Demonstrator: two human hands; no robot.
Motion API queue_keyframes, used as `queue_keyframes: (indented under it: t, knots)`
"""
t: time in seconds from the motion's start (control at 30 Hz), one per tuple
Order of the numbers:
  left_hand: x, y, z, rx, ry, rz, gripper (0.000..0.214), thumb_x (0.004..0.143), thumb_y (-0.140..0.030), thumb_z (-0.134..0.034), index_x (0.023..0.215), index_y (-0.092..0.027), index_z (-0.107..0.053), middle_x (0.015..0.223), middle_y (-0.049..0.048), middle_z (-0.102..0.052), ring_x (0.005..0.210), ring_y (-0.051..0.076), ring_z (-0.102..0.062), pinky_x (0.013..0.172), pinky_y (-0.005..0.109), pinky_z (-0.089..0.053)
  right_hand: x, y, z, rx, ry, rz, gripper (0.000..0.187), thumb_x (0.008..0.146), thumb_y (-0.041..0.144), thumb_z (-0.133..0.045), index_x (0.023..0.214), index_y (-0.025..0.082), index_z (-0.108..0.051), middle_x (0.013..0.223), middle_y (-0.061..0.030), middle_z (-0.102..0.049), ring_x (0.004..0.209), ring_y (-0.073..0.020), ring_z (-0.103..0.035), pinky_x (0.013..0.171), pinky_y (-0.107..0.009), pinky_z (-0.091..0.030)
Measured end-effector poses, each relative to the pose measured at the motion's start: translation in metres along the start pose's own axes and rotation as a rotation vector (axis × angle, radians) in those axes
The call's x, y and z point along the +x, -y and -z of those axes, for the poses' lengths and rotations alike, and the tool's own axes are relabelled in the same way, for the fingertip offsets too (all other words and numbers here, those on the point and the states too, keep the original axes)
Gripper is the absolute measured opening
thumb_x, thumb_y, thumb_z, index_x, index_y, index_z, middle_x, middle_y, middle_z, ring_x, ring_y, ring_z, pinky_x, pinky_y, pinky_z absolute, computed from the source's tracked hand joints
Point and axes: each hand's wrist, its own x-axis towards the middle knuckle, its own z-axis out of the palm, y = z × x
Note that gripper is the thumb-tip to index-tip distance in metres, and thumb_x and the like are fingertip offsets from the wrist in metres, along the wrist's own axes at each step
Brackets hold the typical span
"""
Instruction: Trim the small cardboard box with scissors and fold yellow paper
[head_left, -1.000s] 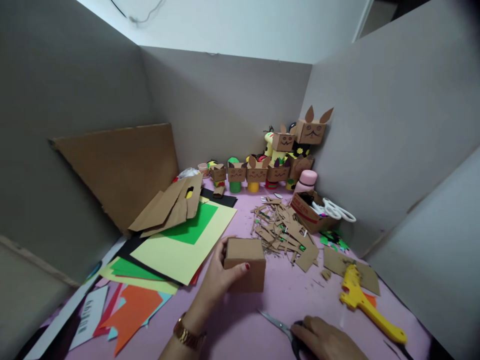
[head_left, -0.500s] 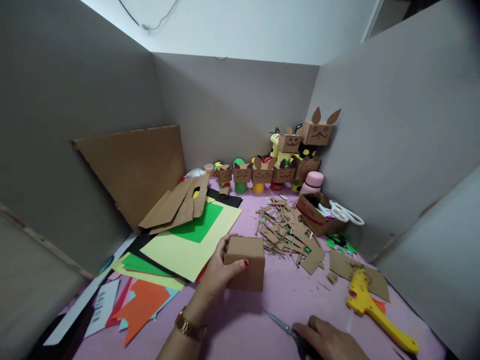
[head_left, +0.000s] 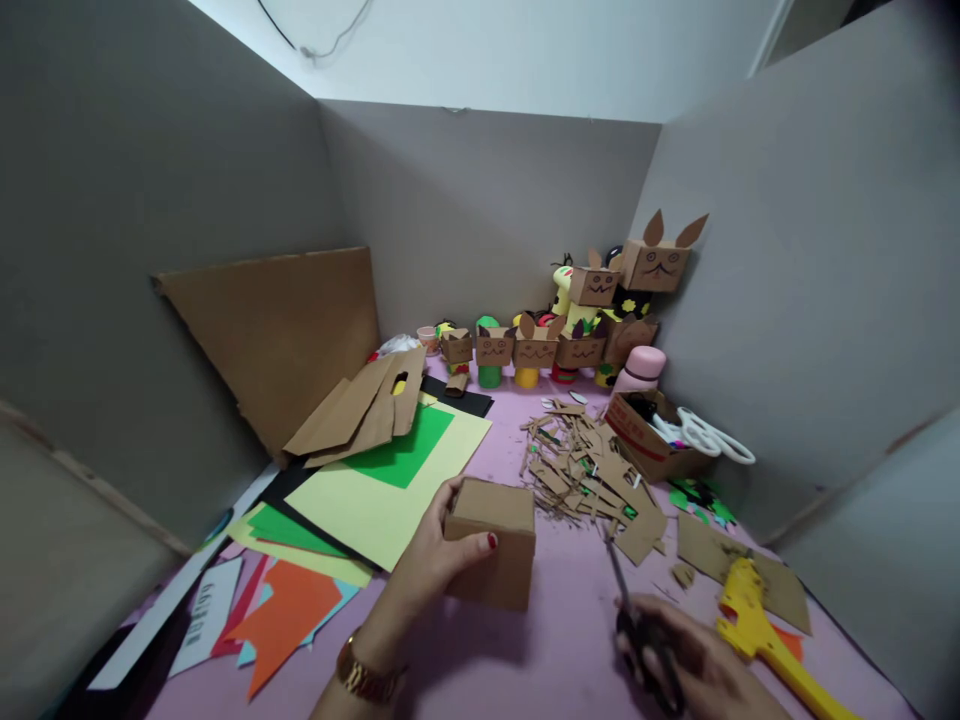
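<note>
A small closed cardboard box is in my left hand, the thumb across its near face and the fingers behind its left side. At the lower right, my right hand is closed around the dark handles of a pair of scissors. The blades point away from me, up and slightly left, and look close together. A gap of bare tabletop lies between the scissors and the box. The fingers of my right hand are partly blurred.
A heap of cardboard scraps lies beyond the box. On the right are a yellow glue gun and an open box with white scissors. Coloured paper sheets spread on the left. Cardboard animal figures line the back.
My right hand has lifted the scissors off the table, their blades swinging from pointing left to pointing away. The box has come slightly nearer in my left hand. The view has shifted slightly.
</note>
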Motion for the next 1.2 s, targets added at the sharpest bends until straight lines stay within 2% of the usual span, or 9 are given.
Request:
queue_keyframes:
  t: [0.1, 0.2, 0.33, 0.43, 0.5, 0.67, 0.9, 1.03, 1.2]
  knots:
    - [-0.002, -0.004, 0.001, 0.011, 0.039, 0.014, 0.073, 0.055, -0.046, -0.079, 0.115, -0.020, -0.046, 0.104, 0.0066, -0.060, 0.095, 0.026, -0.058, 0.078, 0.032, -0.046, 0.019, 0.019, -0.002, 0.249, -0.089, 0.026, 0.054, 0.069, 0.059, -0.068, 0.106, 0.021, -0.060, 0.076, -0.0041, -0.064, 0.061, -0.0138, -0.055, 0.053, -0.023, -0.042]
    - [-0.005, -0.007, 0.003, 0.031, 0.112, 0.056, 0.077, 0.053, -0.049, -0.079, 0.115, -0.020, -0.044, 0.102, 0.0065, -0.059, 0.090, 0.025, -0.058, 0.074, 0.032, -0.046, 0.038, 0.040, -0.010, 0.300, -0.015, 0.091, 0.051, 0.066, 0.055, -0.073, 0.099, 0.018, -0.061, 0.064, 0.0017, -0.055, 0.053, -0.0093, -0.048, 0.048, -0.019, -0.035]
    - [-0.009, -0.010, 0.006, 0.046, 0.149, 0.058, 0.074, 0.054, -0.050, -0.078, 0.114, -0.022, -0.045, 0.105, 0.0071, -0.058, 0.089, 0.024, -0.057, 0.072, 0.032, -0.045, 0.058, 0.060, -0.022, 0.302, 0.061, 0.071, 0.054, 0.062, 0.049, -0.079, 0.104, 0.020, -0.060, 0.074, 0.0003, -0.060, 0.060, -0.0120, -0.059, 0.057, -0.024, -0.045]
    - [-0.010, -0.013, 0.007, 0.061, 0.240, 0.058, 0.069, 0.055, -0.049, -0.077, 0.111, -0.022, -0.046, 0.103, 0.0066, -0.058, 0.087, 0.023, -0.057, 0.071, 0.032, -0.046, 0.068, 0.061, -0.026, 0.295, 0.160, 0.084, 0.059, 0.062, 0.044, -0.080, 0.112, 0.021, -0.060, 0.079, -0.0028, -0.066, 0.070, -0.0151, -0.063, 0.068, -0.029, -0.049]
    - [-0.011, -0.015, 0.009, 0.091, 0.274, 0.069, 0.066, 0.056, -0.048, -0.077, 0.109, -0.022, -0.046, 0.102, 0.0058, -0.059, 0.088, 0.023, -0.057, 0.071, 0.032, -0.046, 0.071, 0.057, -0.025, 0.219, 0.177, 0.086, 0.057, 0.063, 0.041, -0.079, 0.113, 0.021, -0.062, 0.079, -0.0037, -0.068, 0.070, -0.0151, -0.062, 0.068, -0.029, -0.049]
    - [-0.014, -0.016, 0.011, 0.145, 0.284, 0.121, 0.066, 0.057, -0.045, -0.077, 0.112, -0.025, -0.045, 0.099, 0.0020, -0.059, 0.088, 0.022, -0.057, 0.071, 0.030, -0.045, 0.066, 0.056, -0.012, -0.078, 0.084, 0.116, 0.041, 0.066, 0.034, -0.074, 0.105, 0.022, -0.070, 0.091, -0.0075, -0.069, 0.082, -0.0207, -0.061, 0.074, -0.033, -0.049]
    - [-0.016, -0.014, 0.009, 0.211, 0.291, 0.136, 0.073, 0.056, -0.042, -0.078, 0.118, -0.026, -0.043, 0.106, 0.0029, -0.059, 0.095, 0.024, -0.056, 0.076, 0.032, -0.046, 0.056, 0.071, 0.002, -0.483, 0.205, 0.226, 0.039, 0.069, 0.025, -0.071, 0.108, 0.023, -0.070, 0.073, -0.0043, -0.066, 0.070, -0.0183, -0.058, 0.065, -0.031, -0.043]
    - [-0.018, -0.013, 0.010, 0.233, 0.295, 0.150, 0.076, 0.055, -0.038, -0.079, 0.121, -0.028, -0.042, 0.112, 0.0033, -0.058, 0.100, 0.025, -0.055, 0.078, 0.033, -0.046, 0.054, 0.071, 0.004, -0.566, 0.234, 0.263, 0.039, 0.072, 0.024, -0.069, 0.111, 0.023, -0.069, 0.068, -0.0030, -0.063, 0.065, -0.0161, -0.055, 0.060, -0.028, -0.040]
    - [-0.018, -0.014, 0.009, 0.237, 0.291, 0.146, 0.076, 0.055, -0.036, -0.078, 0.121, -0.028, -0.042, 0.113, 0.0039, -0.058, 0.101, 0.027, -0.055, 0.080, 0.036, -0.046, 0.053, 0.070, 0.003, -0.557, 0.237, 0.279, 0.041, 0.075, 0.021, -0.067, 0.116, 0.027, -0.066, 0.071, -0.0030, -0.066, 0.066, -0.0155, -0.056, 0.058, -0.027, -0.040]
